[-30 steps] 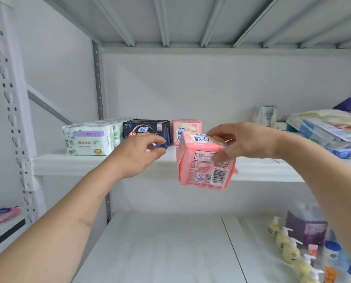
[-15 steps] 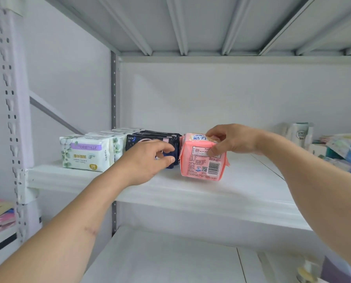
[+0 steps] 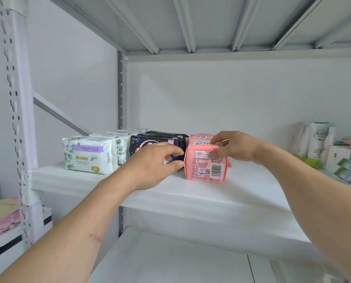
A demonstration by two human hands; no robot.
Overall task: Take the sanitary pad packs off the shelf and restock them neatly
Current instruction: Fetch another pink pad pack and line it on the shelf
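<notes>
Soft pink plastic-wrapped pad pack (image 3: pixel 206 164) stands on the white metal shelf (image 3: pixel 221 193), barcode face toward camera, at the front of a pink row; another pink pack (image 3: pixel 201 137) sits right behind it. Right hand (image 3: pixel 235 147) pinches its top edge, thumb on the front face, fingers over the top.

Left hand (image 3: pixel 156 164) has curled fingers and thumb on the right front corner of the dark navy pad pack (image 3: pixel 150 145) just beside the pink one; packs look touching or nearly so.

Further left: white pad pack with green leaf print and purple label (image 3: pixel 89 154), more of the same behind it.

Handling, my read: light, squashy, film wrap slick and crinkly. Pinching the top seam deforms it; better to take it across both side faces, or push flat on the front to square the row. Drop risk low, main risk is skewing neighbours.

Far right: white tubes (image 3: pixel 317 139) and small boxes (image 3: pixel 348 170), well apart.
</notes>
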